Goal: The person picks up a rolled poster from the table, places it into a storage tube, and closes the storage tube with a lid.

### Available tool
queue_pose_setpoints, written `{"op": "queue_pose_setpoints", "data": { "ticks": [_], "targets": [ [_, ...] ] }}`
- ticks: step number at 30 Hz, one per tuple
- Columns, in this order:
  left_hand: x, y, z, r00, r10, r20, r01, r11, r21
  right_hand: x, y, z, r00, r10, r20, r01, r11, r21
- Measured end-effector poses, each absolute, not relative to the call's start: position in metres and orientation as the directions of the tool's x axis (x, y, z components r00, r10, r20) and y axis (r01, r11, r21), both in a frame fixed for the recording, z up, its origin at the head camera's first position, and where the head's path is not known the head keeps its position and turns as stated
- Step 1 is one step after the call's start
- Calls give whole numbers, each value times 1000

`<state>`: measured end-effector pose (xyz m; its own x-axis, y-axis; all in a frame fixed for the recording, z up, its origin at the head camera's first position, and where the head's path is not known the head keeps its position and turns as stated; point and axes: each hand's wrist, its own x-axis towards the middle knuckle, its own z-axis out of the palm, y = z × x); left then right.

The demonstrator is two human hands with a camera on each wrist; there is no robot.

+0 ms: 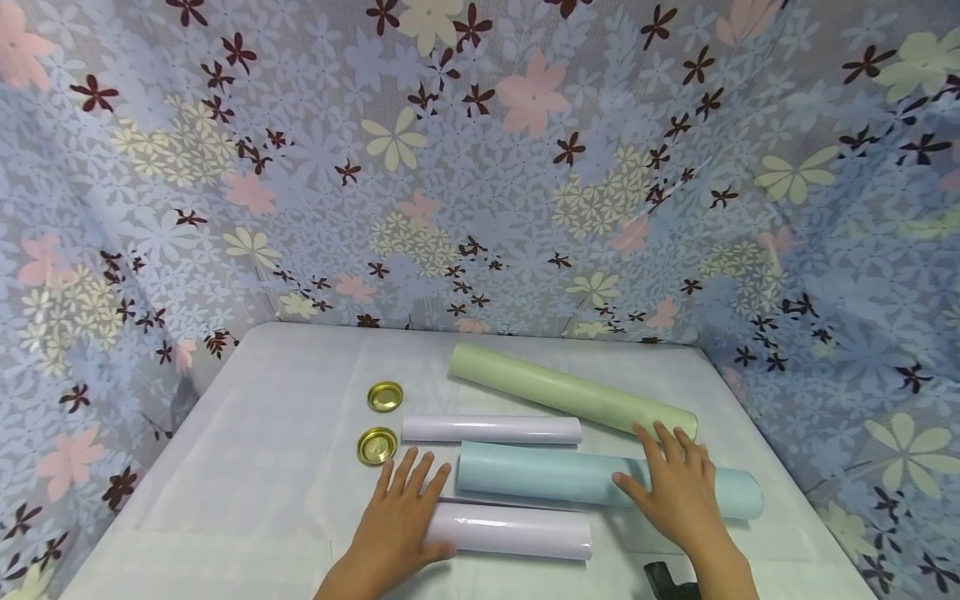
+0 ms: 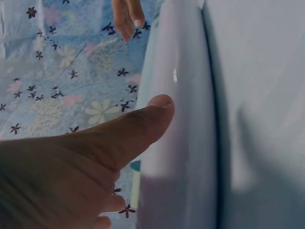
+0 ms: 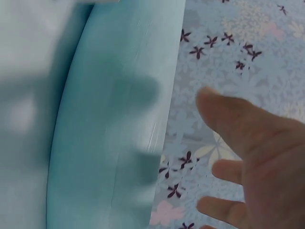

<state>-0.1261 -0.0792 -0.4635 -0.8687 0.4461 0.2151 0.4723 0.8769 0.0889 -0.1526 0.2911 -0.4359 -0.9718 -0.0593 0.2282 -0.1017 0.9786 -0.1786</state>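
Several rolls of sheet material lie crosswise on a white-covered table. My left hand (image 1: 393, 529), fingers spread, is over the left end of the near glossy white roll (image 1: 517, 532); in the left wrist view its thumb (image 2: 152, 117) lies across that roll, contact uncertain. Above the right part of the light blue roll (image 1: 547, 475) is my right hand (image 1: 678, 496), its fingers apart and holding nothing. The right wrist view shows its shadow on the blue roll (image 3: 109, 119). Behind are a thinner white roll (image 1: 491, 430) and a slanted pale green roll (image 1: 562, 387).
Two small round gold dishes (image 1: 385, 397) sit left of the thin white roll. A black object (image 1: 667, 583), partly cut off, is at the front edge beside my right forearm. Floral cloth (image 1: 480, 208) hangs behind and around the table (image 1: 247, 467).
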Motion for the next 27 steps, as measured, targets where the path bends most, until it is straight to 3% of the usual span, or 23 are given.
{"op": "queue_pose_setpoints", "data": {
  "ticks": [9, 27],
  "targets": [
    [-129, -74, -470, -866, 484, 125, 496, 863, 98, -152, 318, -446, -983, -109, 150, -134, 976, -169],
    [-131, -69, -481, -847, 512, 146, 520, 854, 21, -162, 339, -464, -965, -238, 111, -246, 967, -68]
  ]
}}
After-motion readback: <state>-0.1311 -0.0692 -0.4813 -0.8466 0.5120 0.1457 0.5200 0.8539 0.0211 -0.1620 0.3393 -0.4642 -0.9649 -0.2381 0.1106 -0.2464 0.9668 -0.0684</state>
